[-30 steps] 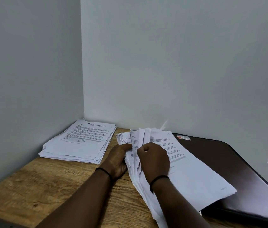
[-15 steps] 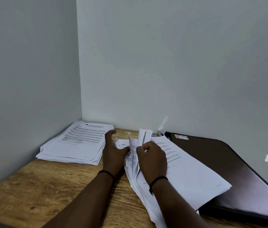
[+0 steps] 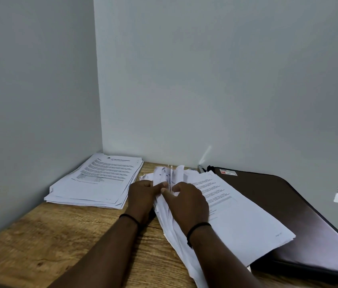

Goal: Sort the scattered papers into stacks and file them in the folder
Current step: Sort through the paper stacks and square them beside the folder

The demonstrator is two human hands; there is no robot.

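Papers and folder laid along the counter's back edge

One stack (image 3: 95, 183) is set in the back-left corner of the counter (image 3: 39, 242); the fanned pile (image 3: 236, 215) is overlapped onto the folder (image 3: 288, 204) at right.

A wooden desk (image 3: 39, 242) sits in a corner of grey walls (image 3: 205, 80).

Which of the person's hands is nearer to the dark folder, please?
Right. The right hand rests on the fanned papers overlapping the dark folder; the left hand is farther left.
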